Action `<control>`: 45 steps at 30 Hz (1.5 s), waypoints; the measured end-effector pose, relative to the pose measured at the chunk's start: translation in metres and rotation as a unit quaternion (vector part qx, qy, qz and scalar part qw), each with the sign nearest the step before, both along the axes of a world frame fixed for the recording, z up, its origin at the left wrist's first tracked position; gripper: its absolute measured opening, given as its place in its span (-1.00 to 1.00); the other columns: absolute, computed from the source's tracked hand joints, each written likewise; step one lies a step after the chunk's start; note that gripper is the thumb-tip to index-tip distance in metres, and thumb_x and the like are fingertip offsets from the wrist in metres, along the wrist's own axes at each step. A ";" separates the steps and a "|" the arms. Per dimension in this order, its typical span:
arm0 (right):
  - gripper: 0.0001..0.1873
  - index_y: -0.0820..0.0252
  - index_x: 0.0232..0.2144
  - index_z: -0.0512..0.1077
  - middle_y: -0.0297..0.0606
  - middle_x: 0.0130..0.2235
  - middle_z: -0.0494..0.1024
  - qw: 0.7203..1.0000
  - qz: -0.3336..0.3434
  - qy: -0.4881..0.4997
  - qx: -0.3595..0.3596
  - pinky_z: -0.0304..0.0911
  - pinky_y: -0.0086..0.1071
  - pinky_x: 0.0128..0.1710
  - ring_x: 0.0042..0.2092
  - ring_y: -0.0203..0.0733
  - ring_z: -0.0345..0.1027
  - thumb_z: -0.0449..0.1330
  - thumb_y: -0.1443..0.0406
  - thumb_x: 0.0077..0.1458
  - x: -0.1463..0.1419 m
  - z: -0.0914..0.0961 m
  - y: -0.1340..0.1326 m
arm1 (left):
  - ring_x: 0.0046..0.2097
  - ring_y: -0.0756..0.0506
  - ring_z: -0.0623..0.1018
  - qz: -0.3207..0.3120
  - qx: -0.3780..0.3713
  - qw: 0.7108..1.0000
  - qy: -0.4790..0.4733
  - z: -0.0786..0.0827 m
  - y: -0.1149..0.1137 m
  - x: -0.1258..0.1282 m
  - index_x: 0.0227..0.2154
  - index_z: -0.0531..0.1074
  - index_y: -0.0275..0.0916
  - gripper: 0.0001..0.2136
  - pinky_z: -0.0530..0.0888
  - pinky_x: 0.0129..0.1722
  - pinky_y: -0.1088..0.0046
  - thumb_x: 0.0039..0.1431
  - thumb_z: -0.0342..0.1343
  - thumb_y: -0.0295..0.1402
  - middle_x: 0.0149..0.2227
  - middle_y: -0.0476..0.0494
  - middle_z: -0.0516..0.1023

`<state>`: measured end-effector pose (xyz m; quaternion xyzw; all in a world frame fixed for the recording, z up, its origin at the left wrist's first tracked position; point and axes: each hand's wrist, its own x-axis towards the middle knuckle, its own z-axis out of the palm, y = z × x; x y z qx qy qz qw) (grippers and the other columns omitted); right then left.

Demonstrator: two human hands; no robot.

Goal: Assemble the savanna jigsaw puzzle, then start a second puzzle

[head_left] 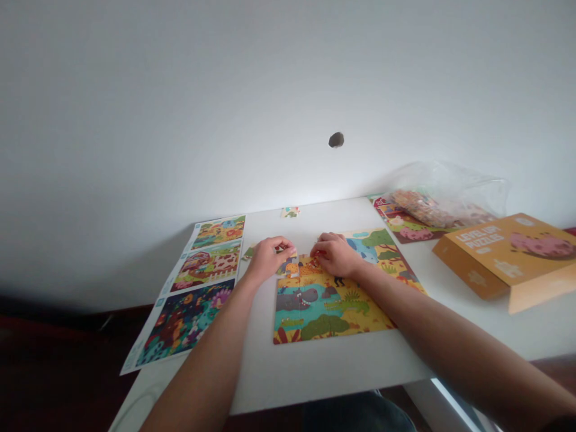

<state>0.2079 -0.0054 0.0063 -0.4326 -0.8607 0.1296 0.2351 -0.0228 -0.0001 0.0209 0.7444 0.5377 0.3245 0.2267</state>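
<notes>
Sitting by the far-left corner of the colourful rectangular cardboard puzzle [330, 300], left hand [269, 258] was closer than right hand [336, 255], no telling whether either gripped anything.

A plain room, most likely in a home.
A white desk [261, 375] stands up against a pale wall [180, 108] with a rough hole [336, 140], above a dark reddish floor [49, 372]; a cartoon-animal jigsaw puzzle [326, 327] and an orange puzzle box [488, 252] look domestic.
</notes>
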 end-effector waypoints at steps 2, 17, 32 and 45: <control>-0.68 0.06 -0.26 0.60 -0.20 -0.22 0.49 1.000 -0.003 0.001 -0.001 0.14 -0.21 -0.02 -0.12 -0.08 0.35 0.10 0.42 0.01 0.000 0.000 0.000 | -0.34 -0.08 0.54 0.013 -0.001 1.000 -0.009 -0.001 0.000 0.000 -0.43 0.57 -0.22 -0.80 0.41 -0.25 0.40 0.07 0.16 -0.21 -0.42 -0.07 0.63; -0.70 0.09 -0.26 0.59 -0.19 -0.23 0.48 1.000 0.003 0.004 0.001 0.13 -0.21 0.00 -0.11 -0.08 0.34 0.11 0.41 0.03 0.000 0.001 -0.001 | -0.12 -0.18 0.51 0.031 -0.004 0.989 0.142 -0.002 -0.003 0.002 -0.41 0.59 -0.11 -0.88 0.33 -0.04 0.26 0.07 0.21 -0.22 -0.31 -0.03 0.64; -0.63 0.06 -0.12 0.58 -0.18 -0.18 0.45 0.998 0.057 0.008 0.025 0.10 -0.14 0.02 -0.12 -0.08 0.28 0.13 0.39 0.05 0.000 0.012 -0.009 | 0.01 -0.28 0.42 0.058 -0.001 0.972 0.229 0.004 -0.008 0.004 -0.34 0.61 -0.02 -0.85 0.27 0.02 0.10 0.12 0.14 -0.22 -0.14 -0.03 0.61; -0.53 -0.12 -0.01 0.55 -0.19 -0.16 0.38 0.984 0.174 -0.034 0.003 0.03 -0.13 0.01 -0.10 -0.07 0.16 0.23 0.36 0.01 -0.008 0.017 -0.022 | 0.00 -0.26 0.43 0.068 0.004 0.967 0.245 -0.003 -0.004 0.003 -0.34 0.62 0.01 -0.87 0.29 0.00 0.17 0.09 0.22 -0.17 -0.14 -0.03 0.61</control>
